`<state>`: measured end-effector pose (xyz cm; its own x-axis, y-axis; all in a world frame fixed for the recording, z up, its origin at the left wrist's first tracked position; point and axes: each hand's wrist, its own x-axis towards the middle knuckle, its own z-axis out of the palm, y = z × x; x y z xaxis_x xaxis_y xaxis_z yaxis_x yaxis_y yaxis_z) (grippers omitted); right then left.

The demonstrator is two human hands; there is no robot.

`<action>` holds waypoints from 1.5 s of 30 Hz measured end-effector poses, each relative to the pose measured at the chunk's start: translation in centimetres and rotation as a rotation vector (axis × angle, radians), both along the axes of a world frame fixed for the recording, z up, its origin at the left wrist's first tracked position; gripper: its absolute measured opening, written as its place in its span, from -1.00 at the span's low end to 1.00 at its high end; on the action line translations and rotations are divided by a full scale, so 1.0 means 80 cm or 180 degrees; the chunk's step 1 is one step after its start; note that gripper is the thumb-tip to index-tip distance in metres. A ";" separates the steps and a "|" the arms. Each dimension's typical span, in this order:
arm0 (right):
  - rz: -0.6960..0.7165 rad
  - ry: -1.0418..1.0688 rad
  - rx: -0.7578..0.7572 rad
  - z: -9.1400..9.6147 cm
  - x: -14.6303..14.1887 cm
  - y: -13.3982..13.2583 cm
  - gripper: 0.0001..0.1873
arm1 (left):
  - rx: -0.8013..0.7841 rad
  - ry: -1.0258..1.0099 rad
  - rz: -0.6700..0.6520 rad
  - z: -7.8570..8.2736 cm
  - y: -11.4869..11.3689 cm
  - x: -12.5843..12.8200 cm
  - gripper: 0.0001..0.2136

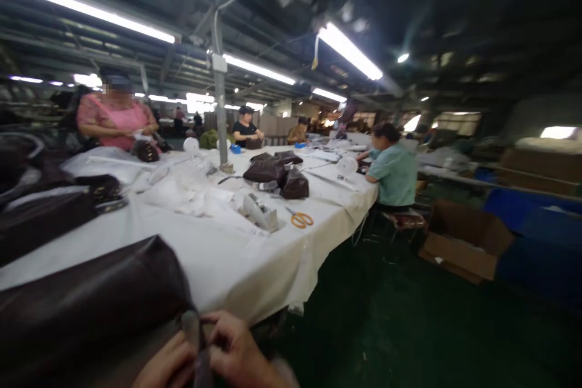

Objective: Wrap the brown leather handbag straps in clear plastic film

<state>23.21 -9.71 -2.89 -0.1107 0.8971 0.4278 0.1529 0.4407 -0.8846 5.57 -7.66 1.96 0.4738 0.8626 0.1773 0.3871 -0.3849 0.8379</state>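
Note:
A large dark brown leather bag [100, 297] lies at the near left, on the edge of the white-covered table [245, 260]. At its right end hangs a narrow dark strap [193, 330]. My left hand [170, 361] is closed on this strap from the left. From the other side, my right hand [236, 345] pinches the same strap, thumb and forefinger bent close together. Blur hides exactly what lies between the fingertips. Orange-handled scissors [301, 219] rest further along the table.
Clear plastic wrapping [182, 185], small brown bags [268, 171] and a metal post [219, 97] stand beyond. More dark bags [45, 218] are at left. Several people work around the table, one in a teal shirt [394, 170] at right. An open cardboard box [464, 242] sits on the green floor.

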 end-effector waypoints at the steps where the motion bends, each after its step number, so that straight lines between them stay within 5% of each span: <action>1: -0.0047 -0.0033 0.0048 0.004 0.000 -0.007 -0.94 | -0.0007 0.0011 0.0027 0.002 -0.008 -0.004 -0.74; 3: -0.0037 -0.0263 0.0040 0.006 0.002 -0.012 -0.95 | 0.0173 0.0043 -0.0195 0.003 -0.020 -0.009 -0.77; 14: 0.0157 -0.0614 0.0241 -0.005 0.003 0.011 -0.92 | 0.0114 -0.0365 0.0170 -0.003 -0.016 -0.008 -0.88; 22: 0.0204 -0.0553 0.0267 -0.009 0.004 0.018 -0.93 | -0.0994 -0.1004 0.0300 -0.018 0.001 -0.002 -0.76; 26: 0.0210 -0.0688 0.0307 -0.005 0.005 0.021 -0.90 | -0.1170 -0.0892 0.0627 -0.005 -0.009 -0.001 -0.78; 30: 0.0256 -0.0787 0.0374 -0.002 0.005 0.021 -0.89 | -0.1073 -0.0221 0.0346 0.008 -0.048 -0.005 -0.67; 34: 0.0255 -0.0911 0.0393 -0.005 0.000 0.021 -0.88 | -0.0898 0.0382 0.0542 -0.010 -0.075 -0.001 -0.83; 39: 0.0160 -0.0859 0.0361 -0.011 -0.010 0.022 -0.89 | -0.1170 -0.0130 0.1034 -0.037 -0.068 0.009 -0.82; 45: 0.0054 -0.0267 -0.0181 -0.015 -0.019 0.018 -0.91 | -0.0886 -0.0167 0.1083 -0.026 -0.059 0.015 -0.79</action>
